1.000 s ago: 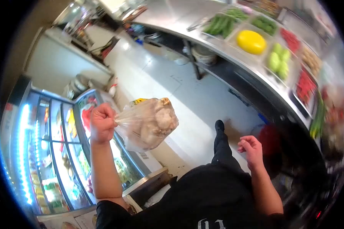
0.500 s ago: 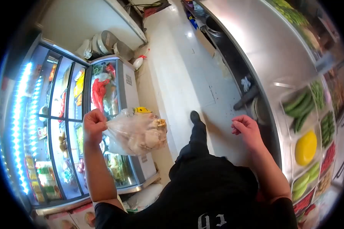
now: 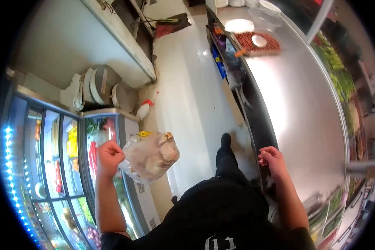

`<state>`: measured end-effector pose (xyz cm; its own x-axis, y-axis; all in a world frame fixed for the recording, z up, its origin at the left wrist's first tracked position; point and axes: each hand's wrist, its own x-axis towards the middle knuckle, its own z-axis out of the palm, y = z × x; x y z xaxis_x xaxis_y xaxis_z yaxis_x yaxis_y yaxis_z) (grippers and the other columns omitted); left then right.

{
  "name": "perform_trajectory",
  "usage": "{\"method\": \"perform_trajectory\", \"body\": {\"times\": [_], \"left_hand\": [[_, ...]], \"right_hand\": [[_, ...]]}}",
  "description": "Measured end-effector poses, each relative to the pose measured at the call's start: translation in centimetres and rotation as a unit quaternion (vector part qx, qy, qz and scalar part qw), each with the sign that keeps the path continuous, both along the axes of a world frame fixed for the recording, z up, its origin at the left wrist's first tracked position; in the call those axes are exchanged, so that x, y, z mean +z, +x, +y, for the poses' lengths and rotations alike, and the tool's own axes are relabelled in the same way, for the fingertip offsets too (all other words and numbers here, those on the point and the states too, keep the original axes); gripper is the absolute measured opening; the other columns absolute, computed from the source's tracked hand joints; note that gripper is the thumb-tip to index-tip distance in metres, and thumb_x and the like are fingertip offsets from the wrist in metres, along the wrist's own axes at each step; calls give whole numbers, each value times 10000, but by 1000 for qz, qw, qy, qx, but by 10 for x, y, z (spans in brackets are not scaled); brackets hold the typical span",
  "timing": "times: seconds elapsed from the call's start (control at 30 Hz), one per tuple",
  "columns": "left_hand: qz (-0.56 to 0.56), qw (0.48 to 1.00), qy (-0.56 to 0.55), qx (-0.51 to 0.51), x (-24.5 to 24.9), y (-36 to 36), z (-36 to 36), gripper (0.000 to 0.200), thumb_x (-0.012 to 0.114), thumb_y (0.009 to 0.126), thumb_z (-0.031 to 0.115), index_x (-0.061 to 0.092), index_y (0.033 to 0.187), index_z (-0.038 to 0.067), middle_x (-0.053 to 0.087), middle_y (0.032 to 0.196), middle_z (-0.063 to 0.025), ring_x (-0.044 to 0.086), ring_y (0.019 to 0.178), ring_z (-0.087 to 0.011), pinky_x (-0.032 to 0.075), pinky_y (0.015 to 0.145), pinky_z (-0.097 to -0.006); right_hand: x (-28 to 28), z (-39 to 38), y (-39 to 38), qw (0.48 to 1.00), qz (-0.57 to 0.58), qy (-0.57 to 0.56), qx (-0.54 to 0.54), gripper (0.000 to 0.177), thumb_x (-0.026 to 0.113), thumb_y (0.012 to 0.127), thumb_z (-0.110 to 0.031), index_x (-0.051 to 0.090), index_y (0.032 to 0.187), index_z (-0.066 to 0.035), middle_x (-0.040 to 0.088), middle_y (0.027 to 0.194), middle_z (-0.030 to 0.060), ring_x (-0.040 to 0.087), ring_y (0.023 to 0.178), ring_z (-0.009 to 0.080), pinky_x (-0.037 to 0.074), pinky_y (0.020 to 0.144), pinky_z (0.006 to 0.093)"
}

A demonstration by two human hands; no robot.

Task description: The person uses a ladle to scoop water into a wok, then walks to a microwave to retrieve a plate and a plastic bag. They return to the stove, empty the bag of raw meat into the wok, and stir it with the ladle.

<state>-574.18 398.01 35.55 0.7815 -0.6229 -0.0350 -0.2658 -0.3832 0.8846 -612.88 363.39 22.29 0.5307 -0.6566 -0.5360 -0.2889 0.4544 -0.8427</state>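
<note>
My left hand (image 3: 109,158) is closed around the gathered neck of a clear plastic bag (image 3: 152,156). The bag hangs out to the right of the fist, filled with pale, lumpy pieces that look like raw poultry. It carries a yellow label (image 3: 146,133) near its top edge. On the other side, my right hand (image 3: 271,160) hangs beside the edge of the steel counter, fingers loosely curled, with nothing visible in them.
Glass-doored fridges (image 3: 50,199) line the left side. Round boards or lids (image 3: 106,85) lean on the low cabinet, near a white bottle with a red top (image 3: 144,109). The floor (image 3: 187,100) runs ahead. On the steel counter (image 3: 308,121) sits a tray of red pieces (image 3: 267,45).
I have moved forward along the aisle. The far counter with its tray of red pieces has come into view. The bag stays in my left hand; the vegetable trays have slid down and back.
</note>
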Motion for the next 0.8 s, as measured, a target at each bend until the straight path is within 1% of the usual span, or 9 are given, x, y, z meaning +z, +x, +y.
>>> {"method": "perform_trajectory", "body": {"times": [0.2,0.33,0.43,0.5,0.57,0.63,0.7,0.73,0.8], "left_hand": [[36,994,-34,99,22,170,-159,131,590,675,-62,532,697,53,509,600,29,438,515,-24,318,480,-184],[46,987,-52,145,43,294,-255,121,555,684,-64,528,709,50,486,566,30,388,481,-24,269,449,-201],[75,981,-97,151,32,404,-316,129,525,685,-73,530,722,50,483,562,28,366,464,-27,241,435,-209],[116,973,-146,136,22,480,-363,134,514,686,-71,538,733,52,482,560,27,369,465,-31,245,437,-204],[102,982,-106,120,12,552,-420,133,529,705,-70,547,753,52,497,584,23,381,473,-37,265,441,-204],[176,976,-76,100,-2,623,-488,117,551,738,-61,565,782,46,523,622,17,422,498,-47,302,456,-205],[161,983,-53,72,-8,679,-571,109,558,752,-57,571,793,43,533,636,15,439,514,-49,318,464,-208],[153,987,-11,40,0,716,-588,101,565,765,-52,576,804,40,543,650,14,456,531,-52,333,472,-211],[166,985,-18,31,2,802,-633,98,564,768,-50,579,807,38,545,650,15,461,541,-50,338,478,-210]], "right_hand": [[-5,-162,226,996,-40,19,78,133,597,913,-119,609,990,-11,611,817,45,570,710,119,487,664,255],[47,-241,399,979,-103,46,172,142,607,915,-122,613,1001,-10,619,830,45,589,728,120,500,692,262],[53,-308,525,957,-142,49,248,153,591,915,-103,614,1034,-10,648,873,51,616,758,131,494,701,262],[50,-353,607,960,-145,3,240,154,617,912,-132,618,1008,-12,635,863,52,613,755,128,502,702,261],[33,-404,671,977,-129,11,170,161,622,908,-133,619,999,0,633,856,52,610,750,130,504,704,264],[13,-461,711,992,-75,-9,105,146,610,915,-125,619,1006,-12,635,856,55,605,743,134,508,704,272],[-6,-518,736,999,-30,41,6,126,589,927,-118,619,1004,-23,637,853,56,604,735,144,512,692,283],[-8,-535,755,997,-48,56,-12,132,584,932,-146,616,995,-35,639,852,56,609,733,152,514,675,289],[4,-576,806,999,-15,41,-16,154,594,925,-190,616,994,-55,639,833,58,615,713,159,517,658,288]]}}
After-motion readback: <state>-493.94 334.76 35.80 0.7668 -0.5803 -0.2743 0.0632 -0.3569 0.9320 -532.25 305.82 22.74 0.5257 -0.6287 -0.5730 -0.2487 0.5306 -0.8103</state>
